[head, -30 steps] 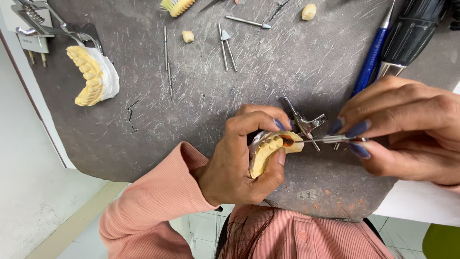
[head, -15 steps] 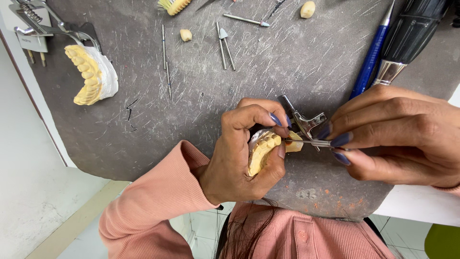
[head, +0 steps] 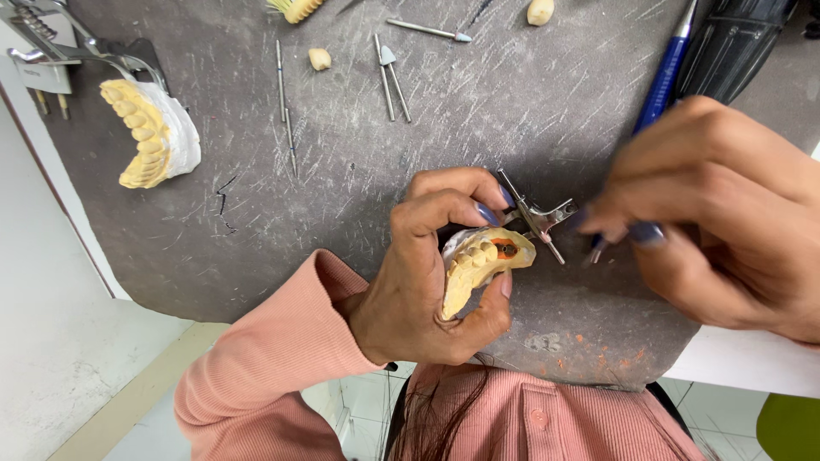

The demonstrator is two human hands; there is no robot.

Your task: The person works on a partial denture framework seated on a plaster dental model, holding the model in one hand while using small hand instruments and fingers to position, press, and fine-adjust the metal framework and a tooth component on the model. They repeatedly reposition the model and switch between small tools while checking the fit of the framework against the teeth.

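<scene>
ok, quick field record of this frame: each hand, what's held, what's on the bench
left hand: grips yellow dental cast, orange patch on one tooth site
right hand: blurred, fingertips pinch a thin tool by the metal hinge frame
bench mat: grey, scratched
on mat: second cast on white base, loose burs, blue pen
sleeve: pink

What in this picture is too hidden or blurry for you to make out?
- Head view: the right hand is motion-blurred, so the thin tool in its fingers is unclear.
- The left hand covers the back of the yellow dental model.
- The top edge cuts off the blue pen and the black handpiece.
- The metal frame on the second model runs off the corner.
</scene>
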